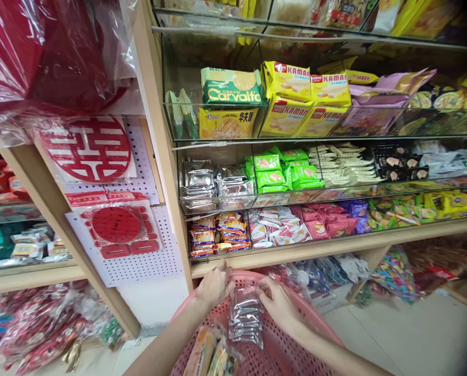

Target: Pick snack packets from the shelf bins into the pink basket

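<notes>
A pink perforated basket [311, 324] stands at the bottom centre, against the lower shelf edge. Inside it, silver-wrapped packets [246, 318] form an upright stack in a clear bag, between my two hands. My left hand [216, 284] is at the basket's far rim, fingers curled, just left of the stack's top; what its fingers hold, if anything, is too small to tell. My right hand [274, 300] pinches the upper right edge of the clear bag. Yellow and orange snack packs [210, 352] lie in the basket to the left of the stack.
Shelves ahead hold silver packets [200, 180], green packets [272, 169], orange packets [204, 235] and a green wafer pack [233, 86]. A wooden post [158, 130] rises at the left, beside red paper decorations [118, 224]. Bagged goods [397, 271] lie below the shelf at right.
</notes>
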A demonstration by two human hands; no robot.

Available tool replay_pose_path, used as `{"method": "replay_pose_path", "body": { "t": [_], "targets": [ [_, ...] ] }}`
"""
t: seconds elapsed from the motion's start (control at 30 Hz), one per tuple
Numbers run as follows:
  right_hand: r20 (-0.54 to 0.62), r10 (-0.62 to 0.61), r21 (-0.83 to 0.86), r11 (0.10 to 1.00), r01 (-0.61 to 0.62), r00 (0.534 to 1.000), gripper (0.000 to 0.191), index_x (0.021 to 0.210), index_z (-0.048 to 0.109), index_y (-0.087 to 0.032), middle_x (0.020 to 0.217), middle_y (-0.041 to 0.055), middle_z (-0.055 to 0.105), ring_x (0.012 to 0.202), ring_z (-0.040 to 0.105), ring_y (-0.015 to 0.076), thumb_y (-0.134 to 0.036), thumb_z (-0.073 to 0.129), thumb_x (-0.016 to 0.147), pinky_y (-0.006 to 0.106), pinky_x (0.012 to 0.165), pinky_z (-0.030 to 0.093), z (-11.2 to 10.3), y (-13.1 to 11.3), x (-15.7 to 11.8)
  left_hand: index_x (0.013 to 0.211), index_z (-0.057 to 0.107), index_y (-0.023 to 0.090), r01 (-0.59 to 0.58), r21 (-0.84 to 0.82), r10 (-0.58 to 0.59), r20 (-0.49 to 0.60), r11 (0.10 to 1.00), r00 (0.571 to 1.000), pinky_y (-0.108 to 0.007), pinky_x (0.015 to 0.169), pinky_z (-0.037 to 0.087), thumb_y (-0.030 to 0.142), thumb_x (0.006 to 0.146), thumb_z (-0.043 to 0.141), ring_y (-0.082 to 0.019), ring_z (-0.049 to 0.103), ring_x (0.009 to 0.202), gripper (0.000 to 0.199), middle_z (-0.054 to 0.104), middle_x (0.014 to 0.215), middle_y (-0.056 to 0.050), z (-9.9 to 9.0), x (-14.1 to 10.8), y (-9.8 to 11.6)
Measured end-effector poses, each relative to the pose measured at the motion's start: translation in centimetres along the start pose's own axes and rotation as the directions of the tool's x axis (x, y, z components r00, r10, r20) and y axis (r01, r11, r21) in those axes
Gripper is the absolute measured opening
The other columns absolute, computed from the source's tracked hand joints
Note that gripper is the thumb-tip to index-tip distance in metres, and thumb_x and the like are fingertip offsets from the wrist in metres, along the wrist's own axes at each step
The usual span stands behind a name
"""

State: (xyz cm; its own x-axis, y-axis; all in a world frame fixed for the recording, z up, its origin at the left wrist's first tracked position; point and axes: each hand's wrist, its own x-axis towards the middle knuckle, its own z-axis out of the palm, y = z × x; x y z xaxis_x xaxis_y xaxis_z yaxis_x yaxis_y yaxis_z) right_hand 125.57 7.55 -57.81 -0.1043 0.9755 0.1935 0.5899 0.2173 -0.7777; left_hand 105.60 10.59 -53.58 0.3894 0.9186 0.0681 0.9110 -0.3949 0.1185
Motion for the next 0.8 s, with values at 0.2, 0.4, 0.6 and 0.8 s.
{"method": "replay_pose_path", "body": {
  "t": [0.2, 0.4, 0.6, 0.8],
  "targets": [
    [0.114, -0.254, -0.387, 0.879, 0.278, 0.961, 0.02, 0.104, 0.056, -0.02, 0.101, 0.0072, 0.061, 0.094, 0.06, 0.0214, -0.025, 0.043, 0.089, 0.034, 0.079, 0.048, -1.3, -1.9, -1.0, 0.102, 0.059, 0.017, -0.007, -0.01, 0.007, 0.007, 1.0, 1.0, -0.031, 0.075, 0.051, 0.022, 0.085, 0.04, -0.022, 0.067, 0.085, 0.026, 0.055, 0.12, -0.012, -0.2, 0.0, 0.2],
    [0.36, -0.446, -0.512, 0.64, 0.573, 0.82, 0.062, 0.114, 0.055, -0.021, 0.114, 0.0086, 0.058, 0.103, 0.055, 0.0294, -0.039, 0.08, 0.061, 0.043, 0.087, 0.046, -0.1, -2.0, -1.2, 0.105, 0.059, 0.018, -0.003, -0.018, 0.003, -0.007, 1.0, 1.0, -0.031, 0.079, 0.05, 0.021, 0.084, 0.042, -0.022, 0.066, 0.087, 0.027, 0.056, 0.121, -0.011, -0.1, -0.1, 0.1],
    [0.35, -0.446, -0.556, 0.609, 0.566, 0.824, 0.053, 0.106, 0.056, -0.023, 0.11, 0.0068, 0.058, 0.1, 0.055, 0.0284, -0.034, 0.081, 0.06, 0.042, 0.084, 0.047, 0.6, -0.8, -0.2, 0.104, 0.059, 0.018, 0.007, -0.029, -0.007, 0.013, 1.0, 1.0, -0.032, 0.081, 0.05, 0.021, 0.084, 0.041, -0.023, 0.066, 0.09, 0.027, 0.054, 0.122, -0.012, -0.4, -0.1, 0.3],
    [0.299, -0.487, -0.542, 0.621, 0.566, 0.82, 0.04, 0.106, 0.055, -0.023, 0.109, 0.0065, 0.056, 0.1, 0.054, 0.0267, -0.036, 0.071, 0.072, 0.041, 0.085, 0.045, 0.8, -0.2, -0.1, 0.107, 0.059, 0.017, 0.013, -0.036, -0.012, 0.018, 0.999, 1.0, -0.032, 0.083, 0.049, 0.021, 0.085, 0.04, -0.024, 0.066, 0.093, 0.029, 0.054, 0.123, -0.013, -0.6, -0.2, 0.4]
  ]
}}
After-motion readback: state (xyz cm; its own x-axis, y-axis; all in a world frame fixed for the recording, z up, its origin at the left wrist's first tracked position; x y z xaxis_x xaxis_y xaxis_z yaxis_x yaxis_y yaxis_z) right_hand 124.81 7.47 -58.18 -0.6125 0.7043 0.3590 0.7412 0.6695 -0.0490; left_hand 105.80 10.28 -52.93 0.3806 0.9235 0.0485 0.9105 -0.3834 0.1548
